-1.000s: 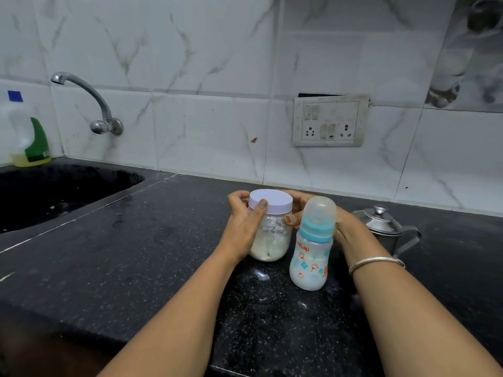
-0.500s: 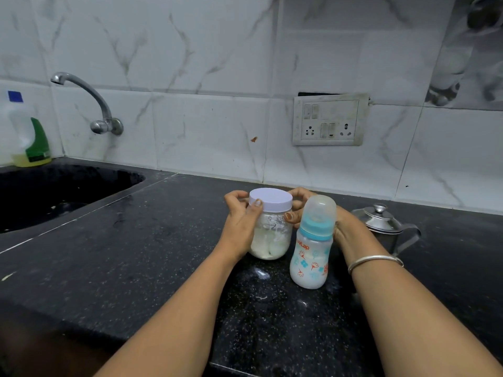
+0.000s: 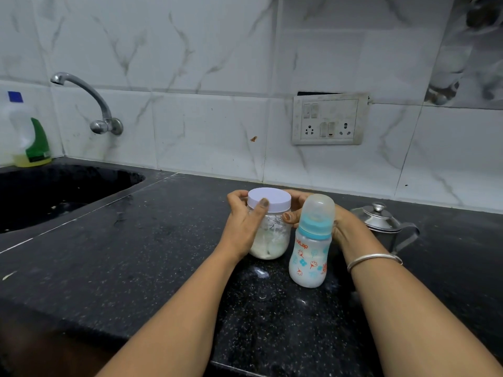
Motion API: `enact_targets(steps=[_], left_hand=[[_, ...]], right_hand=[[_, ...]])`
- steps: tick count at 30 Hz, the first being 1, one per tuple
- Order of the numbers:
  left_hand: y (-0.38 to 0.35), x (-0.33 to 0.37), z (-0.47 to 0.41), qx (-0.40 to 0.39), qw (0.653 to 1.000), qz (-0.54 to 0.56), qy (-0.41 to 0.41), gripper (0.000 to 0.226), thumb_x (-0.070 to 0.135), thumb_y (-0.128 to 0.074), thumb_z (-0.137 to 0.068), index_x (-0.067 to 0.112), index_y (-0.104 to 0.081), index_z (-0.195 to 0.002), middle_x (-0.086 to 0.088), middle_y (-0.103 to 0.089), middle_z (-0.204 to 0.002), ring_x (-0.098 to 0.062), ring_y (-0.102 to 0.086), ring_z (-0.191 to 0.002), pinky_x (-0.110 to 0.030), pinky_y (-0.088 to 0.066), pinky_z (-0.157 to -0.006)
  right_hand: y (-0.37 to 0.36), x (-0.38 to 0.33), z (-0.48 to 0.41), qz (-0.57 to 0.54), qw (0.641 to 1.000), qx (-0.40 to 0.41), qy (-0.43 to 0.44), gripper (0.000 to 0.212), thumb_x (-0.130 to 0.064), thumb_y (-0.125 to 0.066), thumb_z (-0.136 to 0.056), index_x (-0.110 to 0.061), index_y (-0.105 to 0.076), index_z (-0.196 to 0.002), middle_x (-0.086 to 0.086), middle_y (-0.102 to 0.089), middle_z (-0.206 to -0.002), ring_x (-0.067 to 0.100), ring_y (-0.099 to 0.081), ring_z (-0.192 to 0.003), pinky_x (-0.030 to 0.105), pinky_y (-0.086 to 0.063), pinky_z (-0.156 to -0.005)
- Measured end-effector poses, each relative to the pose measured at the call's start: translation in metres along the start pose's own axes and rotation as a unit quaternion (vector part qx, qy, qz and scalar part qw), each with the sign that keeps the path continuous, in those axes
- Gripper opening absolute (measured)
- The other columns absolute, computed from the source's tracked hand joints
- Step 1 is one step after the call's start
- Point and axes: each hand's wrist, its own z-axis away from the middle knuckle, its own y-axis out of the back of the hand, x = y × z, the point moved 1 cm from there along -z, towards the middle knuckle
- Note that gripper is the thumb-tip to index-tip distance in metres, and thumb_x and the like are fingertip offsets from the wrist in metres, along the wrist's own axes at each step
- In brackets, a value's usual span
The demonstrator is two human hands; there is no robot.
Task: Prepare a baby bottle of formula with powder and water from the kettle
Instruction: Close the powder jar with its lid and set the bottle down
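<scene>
Black speckled counter (image 3: 136, 268) beneath white marble-tiled wall (image 3: 206, 77).

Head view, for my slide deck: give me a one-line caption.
Left hand and right hand grip the lidded powder jar on the black counter; capped baby bottle beside it, steel kettle nearby.

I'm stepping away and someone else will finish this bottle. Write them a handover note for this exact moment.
Left hand grips the clear plastic jar of white powder, its white screw lid on. Right hand holds its far side, partly hidden.
Capped baby bottle with teal collar stands beside the jar on the black granite counter; the lidded steel kettle sits behind the right wrist.
Done: nothing opened.
Left: open jar and bottle, add powder, pour water, close.
</scene>
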Motion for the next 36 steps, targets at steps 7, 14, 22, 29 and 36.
enact_targets(steps=[7, 14, 22, 29, 36], left_hand=[[0.0, -0.001, 0.002, 0.001, 1.0, 0.005, -0.027, 0.063, 0.046, -0.069, -0.066, 0.017, -0.032, -0.109, 0.006, -0.05, -0.109, -0.005, -0.056, -0.096, -0.02, -0.049, -0.078], [-0.002, 0.002, 0.001, 0.017, 0.999, -0.045, -0.006, 0.077, 0.051, -0.077, -0.062, 0.02, -0.029, -0.114, 0.001, -0.049, -0.118, -0.015, -0.053, -0.108, -0.031, -0.048, -0.089], [-0.006, 0.005, 0.002, 0.072, 0.994, -0.076, -0.029, 0.055, 0.04, -0.07, -0.075, 0.014, -0.032, -0.106, 0.004, -0.053, -0.104, -0.012, -0.056, -0.096, -0.017, -0.047, -0.072], [-0.005, 0.001, 0.004, 0.039, 0.995, -0.076, -0.05, 0.056, 0.051, -0.062, -0.075, 0.016, -0.038, -0.112, -0.002, -0.059, -0.11, -0.014, -0.06, -0.098, -0.028, -0.052, -0.077], [-0.002, 0.002, 0.006, 0.021, 0.996, -0.076, -0.038, 0.069, 0.055, -0.059, -0.071, 0.015, -0.038, -0.124, -0.002, -0.056, -0.12, -0.016, -0.057, -0.108, -0.025, -0.049, -0.083]], right_hand=[[0.002, 0.001, -0.001, 0.05, 0.999, 0.018, 0.002, 0.056, -0.019, -0.077, -0.057, -0.025, -0.055, -0.108, -0.004, -0.064, -0.104, 0.009, -0.062, -0.092, 0.017, -0.051, -0.066], [-0.002, -0.002, 0.004, 0.034, 0.999, -0.005, 0.008, 0.058, -0.007, -0.069, -0.065, -0.02, -0.052, -0.119, -0.008, -0.061, -0.106, 0.0, -0.066, -0.085, 0.013, -0.051, -0.065], [-0.006, -0.005, -0.005, 0.005, 1.0, -0.003, 0.01, 0.114, -0.061, -0.088, -0.025, -0.016, -0.048, -0.121, -0.007, -0.066, -0.099, -0.003, -0.067, -0.077, 0.008, -0.048, -0.058], [-0.002, 0.0, -0.009, -0.014, 0.999, 0.003, 0.043, 0.096, -0.054, -0.091, -0.024, -0.018, -0.052, -0.104, -0.009, -0.068, -0.085, -0.002, -0.066, -0.07, 0.008, -0.047, -0.053], [-0.003, 0.0, -0.011, -0.007, 0.999, 0.011, 0.035, 0.092, -0.056, -0.09, -0.027, -0.022, -0.054, -0.105, -0.003, -0.063, -0.099, 0.002, -0.067, -0.082, 0.013, -0.051, -0.062]])
